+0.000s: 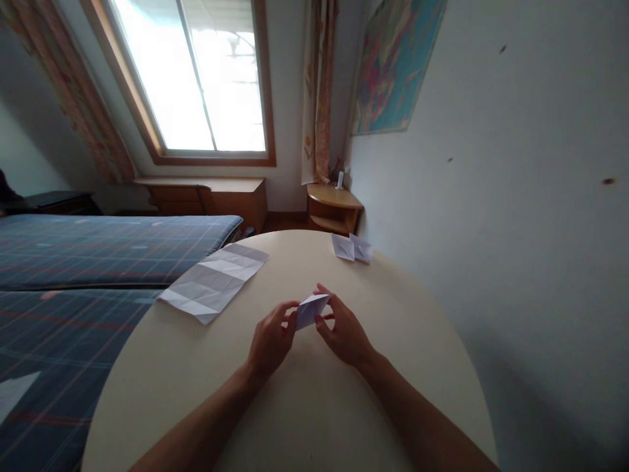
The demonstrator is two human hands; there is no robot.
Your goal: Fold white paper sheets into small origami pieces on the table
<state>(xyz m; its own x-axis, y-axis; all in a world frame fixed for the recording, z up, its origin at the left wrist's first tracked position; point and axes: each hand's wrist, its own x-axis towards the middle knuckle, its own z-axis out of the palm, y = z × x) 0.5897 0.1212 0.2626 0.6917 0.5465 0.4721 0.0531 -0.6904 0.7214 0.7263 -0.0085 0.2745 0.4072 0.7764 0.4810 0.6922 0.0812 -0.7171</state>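
A small folded paper piece (310,312), slanted like a parallelogram, is held up between my two hands over the round table (314,406). My left hand (273,334) pinches its left end between thumb and fingers. At its right end, my right hand (343,326) grips it with the thumb below and the fingers near the upper corner. Two similar folded paper pieces (352,248) rest side by side at the table's far right. A creased sheet of paper (215,280) lies spread out on the left, its folds raised in bands.
Two beds with dark plaid covers (113,246) stand left of the table. White paper (17,393) lies on the nearer one. A wall (491,229) runs close on the right. Beyond the table are a corner shelf (334,195), a desk (230,187) and a bright window (196,78).
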